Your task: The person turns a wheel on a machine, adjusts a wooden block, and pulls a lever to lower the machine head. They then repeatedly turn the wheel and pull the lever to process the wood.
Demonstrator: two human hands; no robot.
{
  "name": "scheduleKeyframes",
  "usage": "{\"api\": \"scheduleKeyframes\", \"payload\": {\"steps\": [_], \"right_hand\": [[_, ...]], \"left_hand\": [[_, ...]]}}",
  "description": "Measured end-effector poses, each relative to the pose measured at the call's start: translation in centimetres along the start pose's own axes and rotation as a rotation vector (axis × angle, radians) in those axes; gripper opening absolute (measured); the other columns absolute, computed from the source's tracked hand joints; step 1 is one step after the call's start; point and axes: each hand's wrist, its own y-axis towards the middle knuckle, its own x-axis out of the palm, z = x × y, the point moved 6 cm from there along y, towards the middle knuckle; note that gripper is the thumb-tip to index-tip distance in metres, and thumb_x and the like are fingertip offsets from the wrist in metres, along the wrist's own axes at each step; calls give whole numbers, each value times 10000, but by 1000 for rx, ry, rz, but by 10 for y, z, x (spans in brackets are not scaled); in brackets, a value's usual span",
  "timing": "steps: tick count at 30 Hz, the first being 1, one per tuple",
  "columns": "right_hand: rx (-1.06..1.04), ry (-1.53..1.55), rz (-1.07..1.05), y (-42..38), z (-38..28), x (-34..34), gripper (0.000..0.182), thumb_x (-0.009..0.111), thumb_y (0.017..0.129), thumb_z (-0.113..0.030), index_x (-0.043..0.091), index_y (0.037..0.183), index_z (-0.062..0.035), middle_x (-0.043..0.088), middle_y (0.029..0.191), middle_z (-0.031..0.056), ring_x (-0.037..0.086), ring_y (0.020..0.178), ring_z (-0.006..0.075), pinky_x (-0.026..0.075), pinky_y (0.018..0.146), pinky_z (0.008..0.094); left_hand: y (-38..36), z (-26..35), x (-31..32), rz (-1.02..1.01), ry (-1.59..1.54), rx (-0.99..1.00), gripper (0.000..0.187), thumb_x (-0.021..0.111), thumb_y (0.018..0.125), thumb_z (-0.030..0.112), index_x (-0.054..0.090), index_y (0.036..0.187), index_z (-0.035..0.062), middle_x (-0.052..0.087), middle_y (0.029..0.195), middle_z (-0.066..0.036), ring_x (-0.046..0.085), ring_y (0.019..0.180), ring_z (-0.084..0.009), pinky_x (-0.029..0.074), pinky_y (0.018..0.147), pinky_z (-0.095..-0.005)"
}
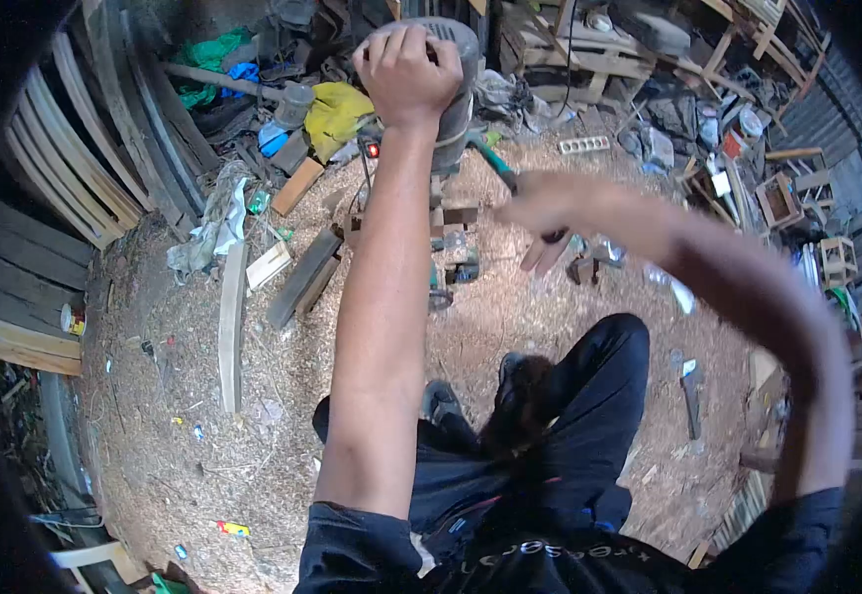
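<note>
My left hand (409, 71) rests on top of a grey rounded machine housing (459, 48) with vent slots, its fingers bent over the top. The arm stretches straight ahead and hides part of the machine below. A green lever (491, 158) sticks out from the machine's right side. My right hand (542, 210) is smeared by motion at the lever's outer end, with some fingers hanging downward. Under the housing, dark blocks and green metal parts (438, 277) of the machine show near the floor.
Wood shavings cover the floor (174, 426). Left of the machine lie a dark beam (304, 279), a pale plank (232, 327) and a yellow cloth (336, 119). A power strip (583, 145) sits at the back right. Curved wooden strips (65, 168) lean at the left.
</note>
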Motion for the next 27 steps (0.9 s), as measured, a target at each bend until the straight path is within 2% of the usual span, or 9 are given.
{"api": "scheduleKeyframes", "payload": {"steps": [4,7,8,12,13,16,23,24,27], "right_hand": [[46,-166,157,14,-1,-5,226,526,877,-98,560,848,123,576,656,147,584,516,227,440,414,398],[33,36,180,2,8,-5,202,533,873,-99,548,872,103,566,648,125,561,505,211,454,437,386],[35,83,247,10,20,-3,194,561,875,-112,541,898,79,549,628,94,547,496,191,447,427,372],[19,253,222,32,62,23,205,589,896,-128,522,993,40,526,611,63,530,477,168,425,402,358],[-15,276,230,32,68,29,318,563,879,-134,555,1015,154,626,751,198,623,581,261,509,533,398],[-96,211,340,46,102,53,330,586,868,-146,549,1077,107,597,739,183,629,659,287,490,629,419],[-232,242,428,70,143,83,286,607,836,-133,543,1021,75,557,681,170,590,640,286,460,630,434],[-254,202,462,70,143,85,249,578,860,-102,548,1072,25,497,656,39,498,574,135,390,526,337],[-239,214,485,68,149,93,267,592,857,-120,543,1075,26,505,657,77,512,563,189,411,542,371]], "left_hand": [[-1,0,-3,3,-17,7,159,585,777,221,681,722,107,707,807,-50,653,821,-260,443,824,-409],[3,5,-6,-90,-38,43,164,590,777,226,700,717,121,709,780,-51,659,799,-269,452,793,-405],[10,13,-14,-91,-99,-39,185,566,768,177,636,737,8,689,838,-166,642,844,-338,464,809,-434],[5,13,-10,-106,-123,-44,174,580,762,170,625,708,11,685,816,-159,643,838,-331,458,811,-426],[5,13,-9,-95,-131,-36,172,582,761,169,624,707,11,684,816,-158,642,839,-331,458,809,-426],[0,11,-12,-98,-119,-19,166,588,758,164,623,707,10,682,814,-152,640,840,-333,460,803,-425],[-5,17,-18,-144,-109,-26,149,587,756,153,624,704,19,665,784,-141,628,815,-331,463,775,-410],[-4,17,-19,-132,-115,-19,149,586,756,154,623,699,22,662,778,-139,626,808,-330,462,771,-409],[-8,20,-20,-117,-127,-15,148,587,755,156,620,688,28,655,761,-133,622,789,-329,458,762,-409]]}}
